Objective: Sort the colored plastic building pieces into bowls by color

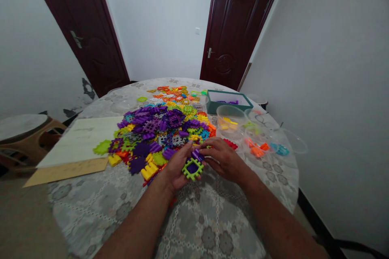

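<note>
Palm up, left hand (176,170) cradles a lime-green notched frame (185,168) above the near tablecloth (188,232); right hand (225,158) grips a purple ridged block (197,154) touching it. Multicoloured block pile (158,123) lies farther off, left.

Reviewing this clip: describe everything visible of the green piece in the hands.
The green piece is a lime-green frame, plastic by its look, with blocky teeth around its outer edge and an opening in the middle, where dark purple shows. It is held tilted, its face toward the camera, above the near part of the table. The left hand supports it, fingers partly beneath. A purple piece sits at its upper edge; whether they are joined is too small to tell.
</note>
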The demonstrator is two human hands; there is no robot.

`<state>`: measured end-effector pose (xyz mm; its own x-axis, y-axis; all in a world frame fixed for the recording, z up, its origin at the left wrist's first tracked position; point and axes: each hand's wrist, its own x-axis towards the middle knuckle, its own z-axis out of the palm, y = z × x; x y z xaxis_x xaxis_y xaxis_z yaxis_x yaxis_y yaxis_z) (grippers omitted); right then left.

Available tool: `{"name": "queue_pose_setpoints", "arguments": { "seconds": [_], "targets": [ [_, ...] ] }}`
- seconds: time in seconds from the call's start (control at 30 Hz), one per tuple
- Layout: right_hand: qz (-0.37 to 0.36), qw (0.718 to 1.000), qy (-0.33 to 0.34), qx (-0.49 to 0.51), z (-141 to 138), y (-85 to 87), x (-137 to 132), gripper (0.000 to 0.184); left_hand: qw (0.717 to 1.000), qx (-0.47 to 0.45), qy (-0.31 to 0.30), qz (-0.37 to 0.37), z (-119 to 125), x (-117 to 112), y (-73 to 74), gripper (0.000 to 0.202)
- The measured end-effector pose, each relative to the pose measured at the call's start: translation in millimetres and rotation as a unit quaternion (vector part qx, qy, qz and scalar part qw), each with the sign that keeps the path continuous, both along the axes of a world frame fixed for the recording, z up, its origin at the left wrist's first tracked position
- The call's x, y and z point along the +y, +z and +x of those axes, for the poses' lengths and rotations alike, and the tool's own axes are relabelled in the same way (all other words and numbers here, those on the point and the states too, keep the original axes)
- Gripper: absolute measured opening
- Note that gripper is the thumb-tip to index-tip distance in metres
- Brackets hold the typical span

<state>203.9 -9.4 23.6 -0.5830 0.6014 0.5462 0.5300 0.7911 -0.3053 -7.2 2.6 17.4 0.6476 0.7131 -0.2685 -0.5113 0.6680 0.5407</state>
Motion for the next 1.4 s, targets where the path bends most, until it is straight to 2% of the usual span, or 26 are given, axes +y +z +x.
{"name": "queue_pose_setpoints", "arguments": {
  "seconds": [0.13,0.23,0.33,0.43,0.5,0.6,0.73,0.83,0.93,1.1,1.2,1.3,1.4],
  "targets": [
    [0.023,1.000,0.018,-0.003,-4.5,-1.0,0.5,0.027,0.999,-0.019,-0.023,-0.012,-1.8,-0.2,-2.4,0.036],
    [0.017,0.999,0.020,0.034,-8.7,-1.8,-2.6,0.026,0.999,-0.016,-0.033,-0.010,-2.9,-1.3,-2.4,0.037],
    [-0.034,0.993,-0.036,0.104,-7.4,7.1,-8.4,0.025,0.999,-0.015,-0.035,-0.007,-3.6,-2.6,1.2,0.040],
    [-0.125,0.977,-0.118,0.124,5.2,27.8,-4.8,0.021,1.000,0.002,0.004,-0.009,-4.1,-1.9,6.2,0.042],
    [-0.182,0.968,-0.149,0.093,19.7,44.1,10.8,0.020,0.998,0.033,0.050,-0.017,-4.1,-0.2,7.9,0.041],
    [-0.223,0.951,-0.200,0.078,45.3,65.1,57.0,0.021,0.993,0.060,0.098,-0.022,-3.7,2.8,6.0,0.040],
    [-0.176,0.901,-0.347,0.194,74.2,80.9,128.2,0.033,0.992,0.061,0.107,-0.011,-3.5,5.4,0.5,0.041],
    [-0.146,0.881,-0.380,0.239,83.0,81.6,149.2,0.046,0.992,0.052,0.117,-0.008,-4.2,6.3,-0.1,0.042],
    [-0.145,0.897,-0.343,0.239,71.7,70.8,127.3,0.040,0.990,0.038,0.132,-0.015,-4.4,6.3,1.2,0.043],
    [-0.185,0.960,-0.169,0.127,14.0,44.8,33.8,0.025,0.989,0.030,0.147,-0.017,-1.6,5.9,0.8,0.046],
    [-0.180,0.980,-0.047,0.075,-21.2,30.9,-13.6,0.029,0.984,0.029,0.177,-0.023,0.3,5.4,0.5,0.048],
    [-0.158,0.986,-0.008,0.059,-41.2,18.2,-33.2,0.039,0.981,0.022,0.192,-0.023,1.5,4.9,0.4,0.049],
    [-0.140,0.987,-0.018,0.075,-46.7,11.1,-32.2,0.030,0.982,0.027,0.187,-0.013,2.9,5.1,-1.1,0.047]
  ]
}}
